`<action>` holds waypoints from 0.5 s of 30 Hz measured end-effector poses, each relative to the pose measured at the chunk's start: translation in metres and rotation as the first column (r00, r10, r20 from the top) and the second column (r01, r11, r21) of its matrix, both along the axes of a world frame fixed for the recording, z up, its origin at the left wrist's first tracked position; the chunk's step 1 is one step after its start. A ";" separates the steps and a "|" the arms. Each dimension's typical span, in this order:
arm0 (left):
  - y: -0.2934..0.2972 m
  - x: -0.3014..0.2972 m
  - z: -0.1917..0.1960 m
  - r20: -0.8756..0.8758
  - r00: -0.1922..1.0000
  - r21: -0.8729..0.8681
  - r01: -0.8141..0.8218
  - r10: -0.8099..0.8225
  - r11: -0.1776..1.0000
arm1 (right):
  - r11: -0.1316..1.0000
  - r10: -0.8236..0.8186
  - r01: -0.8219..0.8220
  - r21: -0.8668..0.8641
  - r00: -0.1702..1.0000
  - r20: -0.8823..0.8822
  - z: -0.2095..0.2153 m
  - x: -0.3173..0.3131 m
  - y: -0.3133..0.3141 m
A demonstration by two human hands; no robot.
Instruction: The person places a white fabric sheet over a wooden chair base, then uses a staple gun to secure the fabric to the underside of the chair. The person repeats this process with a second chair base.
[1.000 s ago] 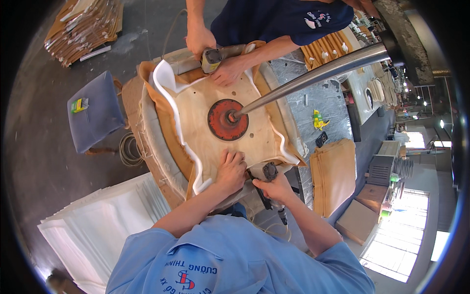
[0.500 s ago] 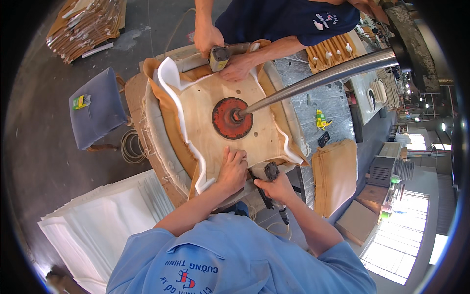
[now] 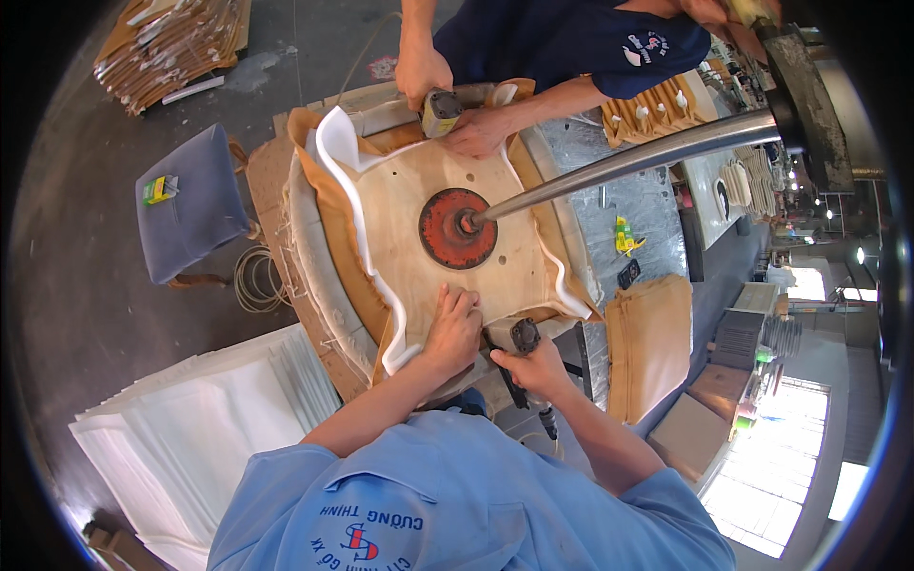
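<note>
A plywood seat board lies face down under a round red press plate on a steel rod. White padding and brown cover material stand up around its edges. My left hand rests at the board's near edge, fingers bent and pressed down; what lies beneath them is hidden. My right hand grips a pneumatic staple gun, its nose against the near edge just right of my left hand. Across the board, a co-worker's hand holds another staple gun at the far edge.
A blue padded seat bearing a small yellow-green box stands left, beside coiled hose. White foam sheets are stacked lower left. Brown covers lie folded at right, near a plastic-covered table. The steel rod slants across the upper right.
The co-worker's staple gun and hands have shifted slightly right along the far edge. My hands and staple gun stay nearly in place. The view has shifted a little.
</note>
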State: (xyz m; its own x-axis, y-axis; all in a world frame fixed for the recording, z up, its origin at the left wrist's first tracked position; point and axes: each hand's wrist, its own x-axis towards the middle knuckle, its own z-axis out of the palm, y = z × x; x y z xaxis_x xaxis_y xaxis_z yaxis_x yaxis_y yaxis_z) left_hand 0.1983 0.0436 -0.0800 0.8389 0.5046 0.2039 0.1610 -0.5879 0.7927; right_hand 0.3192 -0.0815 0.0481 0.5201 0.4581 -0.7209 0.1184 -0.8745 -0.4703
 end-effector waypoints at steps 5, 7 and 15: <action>0.001 -0.008 0.005 -0.029 0.999 -0.024 0.038 -0.039 0.999 | 0.993 0.074 -0.089 0.078 0.981 0.181 -0.014 -0.002 -0.004; 0.002 -0.010 0.006 -0.049 0.998 -0.039 0.037 -0.039 0.999 | 0.998 0.018 -0.024 0.050 0.993 0.118 -0.012 -0.003 -0.005; 0.001 -0.007 -0.001 0.022 1.000 -0.035 -0.006 0.007 0.999 | 0.996 -0.028 0.029 0.086 1.000 -0.014 0.003 -0.010 0.000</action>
State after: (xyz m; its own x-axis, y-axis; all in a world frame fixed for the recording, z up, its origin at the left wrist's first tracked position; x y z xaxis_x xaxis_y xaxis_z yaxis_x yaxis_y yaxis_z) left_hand 0.1912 0.0447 -0.0811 0.8313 0.5169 0.2044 0.1470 -0.5591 0.8159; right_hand 0.3089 -0.0813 0.0508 0.5247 0.5037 -0.6863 0.0875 -0.8338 -0.5451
